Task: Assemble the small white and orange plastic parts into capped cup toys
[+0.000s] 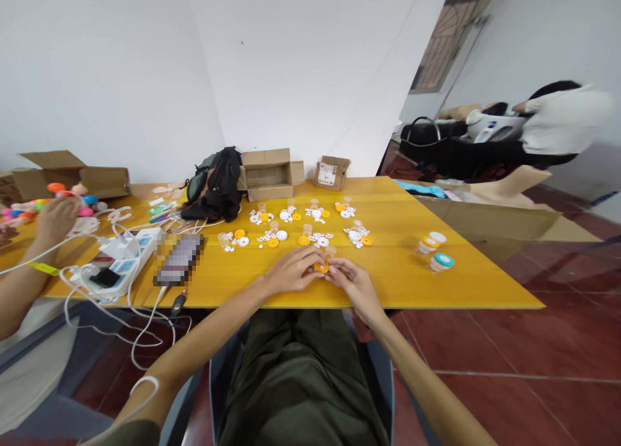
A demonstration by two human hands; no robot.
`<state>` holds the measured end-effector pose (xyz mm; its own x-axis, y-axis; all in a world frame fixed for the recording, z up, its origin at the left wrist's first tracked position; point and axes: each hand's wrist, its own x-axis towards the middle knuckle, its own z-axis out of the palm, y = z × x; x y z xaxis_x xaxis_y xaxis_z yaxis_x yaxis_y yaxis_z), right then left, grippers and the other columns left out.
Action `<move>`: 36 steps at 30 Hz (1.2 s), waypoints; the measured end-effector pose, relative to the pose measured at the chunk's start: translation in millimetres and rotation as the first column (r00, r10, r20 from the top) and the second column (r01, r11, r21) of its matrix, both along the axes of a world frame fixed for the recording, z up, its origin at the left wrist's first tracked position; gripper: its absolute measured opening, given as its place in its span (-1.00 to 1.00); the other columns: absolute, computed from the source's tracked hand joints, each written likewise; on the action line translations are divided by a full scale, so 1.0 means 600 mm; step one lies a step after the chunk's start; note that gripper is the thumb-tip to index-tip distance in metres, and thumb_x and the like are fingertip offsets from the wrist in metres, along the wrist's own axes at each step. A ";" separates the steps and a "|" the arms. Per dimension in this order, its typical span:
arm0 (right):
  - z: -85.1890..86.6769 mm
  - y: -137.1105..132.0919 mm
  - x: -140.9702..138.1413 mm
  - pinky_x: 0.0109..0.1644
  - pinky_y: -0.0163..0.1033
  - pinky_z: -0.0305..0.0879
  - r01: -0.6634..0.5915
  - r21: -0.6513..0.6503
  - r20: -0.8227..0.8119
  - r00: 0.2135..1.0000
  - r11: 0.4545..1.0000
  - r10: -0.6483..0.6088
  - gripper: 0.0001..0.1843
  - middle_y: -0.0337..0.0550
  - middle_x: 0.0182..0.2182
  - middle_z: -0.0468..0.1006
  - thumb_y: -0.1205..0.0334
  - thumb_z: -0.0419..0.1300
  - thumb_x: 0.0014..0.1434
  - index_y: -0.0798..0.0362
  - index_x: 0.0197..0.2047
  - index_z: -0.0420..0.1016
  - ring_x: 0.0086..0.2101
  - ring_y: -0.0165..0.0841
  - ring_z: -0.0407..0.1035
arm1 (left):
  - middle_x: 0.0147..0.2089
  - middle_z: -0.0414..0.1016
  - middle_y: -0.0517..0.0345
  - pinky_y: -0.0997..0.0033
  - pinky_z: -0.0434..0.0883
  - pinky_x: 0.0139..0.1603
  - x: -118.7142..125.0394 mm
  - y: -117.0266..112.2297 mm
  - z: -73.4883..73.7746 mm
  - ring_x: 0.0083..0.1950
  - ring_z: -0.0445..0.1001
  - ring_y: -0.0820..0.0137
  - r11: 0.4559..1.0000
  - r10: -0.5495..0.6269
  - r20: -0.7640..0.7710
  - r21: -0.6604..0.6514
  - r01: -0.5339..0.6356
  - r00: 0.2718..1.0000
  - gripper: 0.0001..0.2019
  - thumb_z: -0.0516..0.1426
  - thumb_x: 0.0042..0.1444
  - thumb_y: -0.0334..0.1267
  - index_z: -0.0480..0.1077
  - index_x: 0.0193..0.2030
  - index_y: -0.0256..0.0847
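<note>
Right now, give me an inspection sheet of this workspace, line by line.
Surface: yellow table, glossy top.
Work things: orange disc at the near edge; white and orange parts in small piles behind it; jars to the right.
Clutter: phone, backpack, boxes, toys.
Hands: left hand and right hand both pinch the orange disc; another person's hand lies by the toys.
Cables: white leads around a power strip, some hanging over the edge.
Surroundings: white wall, red tiled floor, a person at far right.
</note>
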<state>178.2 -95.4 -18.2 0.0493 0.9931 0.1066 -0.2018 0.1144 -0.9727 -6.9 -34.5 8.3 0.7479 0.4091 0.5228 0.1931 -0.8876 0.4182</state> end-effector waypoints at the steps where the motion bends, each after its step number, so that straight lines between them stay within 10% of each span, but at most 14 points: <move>1: 0.000 0.000 0.001 -0.02 -0.06 0.58 -0.009 -0.005 -0.007 1.000 1.000 0.009 -0.48 -0.14 -0.26 0.70 -0.28 0.47 -0.12 -0.05 -0.25 0.64 -0.27 -0.24 0.59 | 0.02 0.50 -0.07 0.17 0.47 0.15 0.000 0.000 0.000 0.09 0.49 0.23 1.000 -0.002 0.011 -0.020 0.002 1.000 -0.84 0.07 0.38 -0.18 0.43 -0.06 -0.17; 23: 0.014 0.005 -0.001 -0.01 -0.09 0.51 -0.045 -0.073 0.031 0.998 0.996 0.048 -0.56 -0.18 -0.35 0.68 -0.01 0.57 -0.26 -0.05 -0.31 0.62 -0.23 -0.20 0.58 | 0.05 0.51 -0.09 0.11 0.47 0.16 -0.002 0.002 0.001 0.10 0.52 0.22 0.975 -0.083 0.104 -0.195 0.102 0.991 -0.84 0.15 0.33 -0.21 0.50 -0.05 -0.18; 36: 0.002 0.001 -0.002 -0.12 -0.05 0.60 -0.042 -0.039 0.055 0.998 0.998 0.044 -0.44 -0.14 -0.38 0.65 -0.34 0.47 -0.19 -0.04 -0.35 0.59 -0.34 -0.22 0.57 | 0.01 0.52 0.01 0.12 0.46 0.14 -0.033 0.007 0.015 0.08 0.49 0.22 0.991 0.059 -0.031 -0.122 -0.062 0.998 -0.74 0.14 0.18 -0.36 0.42 0.02 -0.13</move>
